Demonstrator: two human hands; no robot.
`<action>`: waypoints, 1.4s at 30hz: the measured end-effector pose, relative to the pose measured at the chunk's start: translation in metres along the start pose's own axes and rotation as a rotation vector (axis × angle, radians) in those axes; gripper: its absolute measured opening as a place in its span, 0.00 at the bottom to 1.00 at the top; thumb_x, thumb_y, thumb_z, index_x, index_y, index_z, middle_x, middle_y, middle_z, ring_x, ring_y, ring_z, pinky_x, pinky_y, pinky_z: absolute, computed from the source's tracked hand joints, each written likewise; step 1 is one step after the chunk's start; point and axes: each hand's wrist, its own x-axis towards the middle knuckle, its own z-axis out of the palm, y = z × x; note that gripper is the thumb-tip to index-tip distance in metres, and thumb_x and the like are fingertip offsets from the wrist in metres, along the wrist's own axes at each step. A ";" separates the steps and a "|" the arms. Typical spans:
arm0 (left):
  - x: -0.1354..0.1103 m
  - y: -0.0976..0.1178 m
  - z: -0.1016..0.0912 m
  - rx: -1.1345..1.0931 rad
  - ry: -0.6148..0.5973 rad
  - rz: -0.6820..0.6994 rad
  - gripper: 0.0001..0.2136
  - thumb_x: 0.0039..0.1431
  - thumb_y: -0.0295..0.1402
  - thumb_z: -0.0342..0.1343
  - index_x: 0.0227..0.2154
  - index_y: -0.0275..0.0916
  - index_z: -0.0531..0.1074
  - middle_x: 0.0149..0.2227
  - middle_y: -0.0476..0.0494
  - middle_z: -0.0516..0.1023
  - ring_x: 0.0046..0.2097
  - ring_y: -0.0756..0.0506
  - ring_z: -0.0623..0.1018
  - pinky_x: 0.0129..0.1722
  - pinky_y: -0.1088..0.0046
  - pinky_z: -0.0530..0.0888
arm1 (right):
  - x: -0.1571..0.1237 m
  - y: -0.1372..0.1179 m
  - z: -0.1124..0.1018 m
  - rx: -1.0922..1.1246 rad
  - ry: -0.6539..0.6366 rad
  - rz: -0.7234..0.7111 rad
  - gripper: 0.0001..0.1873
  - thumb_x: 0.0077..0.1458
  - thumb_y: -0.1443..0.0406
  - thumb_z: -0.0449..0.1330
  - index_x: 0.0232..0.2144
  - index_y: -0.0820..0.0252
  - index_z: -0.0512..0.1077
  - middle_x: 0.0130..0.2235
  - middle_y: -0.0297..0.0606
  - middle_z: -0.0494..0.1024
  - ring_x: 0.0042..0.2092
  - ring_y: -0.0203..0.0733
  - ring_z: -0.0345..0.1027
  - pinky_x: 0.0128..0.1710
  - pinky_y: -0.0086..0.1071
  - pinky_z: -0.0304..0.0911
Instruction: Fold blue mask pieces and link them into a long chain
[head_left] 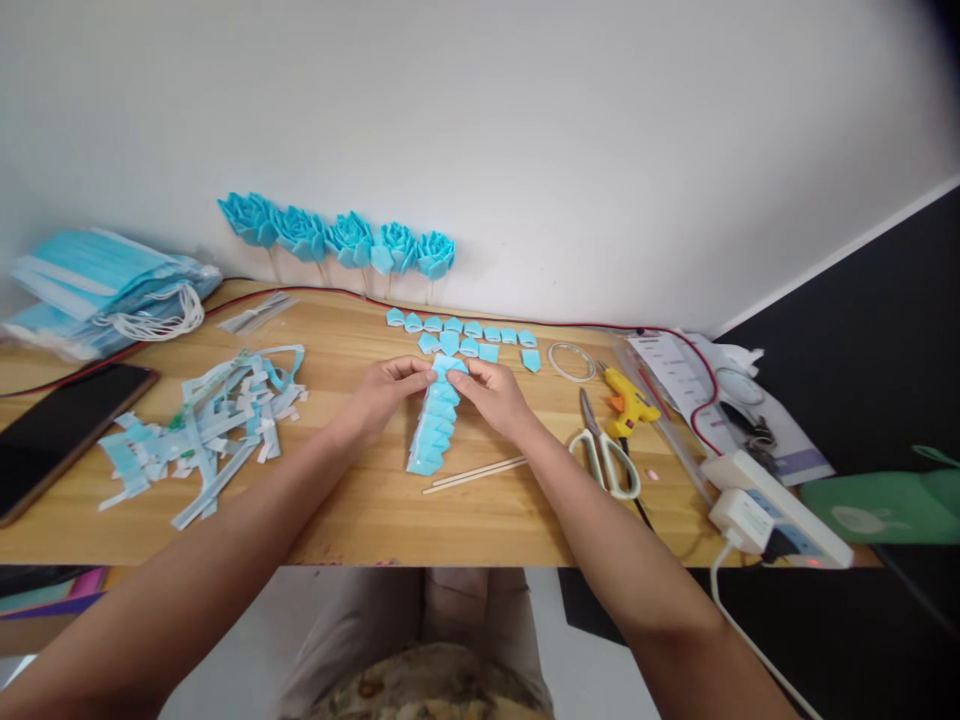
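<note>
A strip of light blue mask fabric (435,430) with a zigzag row of folds lies lengthwise on the table. My left hand (391,388) pinches its far end from the left, thumb and fingers closed. From the right, my right hand (491,393) grips the same end, its thumb on the blue surface. Just beyond my hands sit several small folded blue petals (469,347) in two rows, and one lone petal (530,360) lies to the right. Two thin wooden sticks (472,475) rest by the strip, partly behind my right forearm.
Scissors (600,445), a yellow glue gun (630,400), a clear ring (571,362) and a power strip (780,505) are on the right. Fabric scraps (217,425), a phone (67,430) and stacked masks (105,280) occupy the left. Several blue flowers (350,240) on sticks lean against the wall.
</note>
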 end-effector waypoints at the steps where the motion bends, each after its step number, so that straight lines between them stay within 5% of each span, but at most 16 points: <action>1: 0.000 0.000 0.000 -0.015 -0.006 -0.013 0.13 0.38 0.39 0.72 0.25 0.37 0.79 0.25 0.50 0.77 0.29 0.51 0.71 0.33 0.74 0.67 | 0.000 0.000 0.000 0.004 -0.007 -0.005 0.19 0.58 0.52 0.59 0.23 0.59 0.65 0.26 0.30 0.61 0.30 0.34 0.54 0.32 0.30 0.52; 11: 0.000 0.002 -0.004 -0.131 0.021 -0.081 0.16 0.38 0.42 0.73 0.24 0.37 0.75 0.23 0.48 0.76 0.25 0.49 0.72 0.28 0.71 0.68 | 0.003 0.005 -0.005 0.126 -0.078 0.036 0.16 0.59 0.53 0.59 0.29 0.59 0.73 0.32 0.33 0.74 0.37 0.38 0.67 0.43 0.32 0.60; 19: 0.002 0.000 -0.002 -0.077 0.008 0.022 0.19 0.46 0.50 0.67 0.25 0.37 0.74 0.25 0.48 0.74 0.27 0.49 0.69 0.31 0.72 0.67 | 0.002 0.003 -0.004 0.059 -0.015 0.070 0.15 0.57 0.54 0.60 0.26 0.59 0.72 0.29 0.32 0.73 0.33 0.36 0.65 0.38 0.30 0.59; 29: -0.002 0.005 0.000 0.145 0.076 0.066 0.15 0.42 0.45 0.68 0.22 0.37 0.75 0.24 0.50 0.73 0.29 0.50 0.68 0.33 0.73 0.65 | 0.000 -0.001 -0.002 0.130 -0.006 0.031 0.18 0.59 0.50 0.58 0.29 0.58 0.72 0.31 0.33 0.72 0.35 0.37 0.65 0.40 0.31 0.60; 34: -0.003 0.005 0.002 0.162 0.030 0.072 0.16 0.42 0.46 0.68 0.23 0.38 0.76 0.24 0.50 0.73 0.30 0.49 0.69 0.35 0.72 0.67 | 0.000 0.001 0.004 0.106 -0.003 0.080 0.17 0.55 0.50 0.62 0.30 0.58 0.72 0.28 0.31 0.69 0.31 0.35 0.61 0.33 0.29 0.58; 42: -0.001 -0.001 -0.001 0.102 -0.030 0.064 0.21 0.47 0.53 0.64 0.21 0.37 0.73 0.22 0.50 0.69 0.27 0.50 0.65 0.31 0.73 0.64 | -0.001 0.000 0.000 0.066 0.025 0.040 0.16 0.57 0.53 0.59 0.28 0.58 0.71 0.28 0.31 0.71 0.32 0.36 0.63 0.35 0.30 0.59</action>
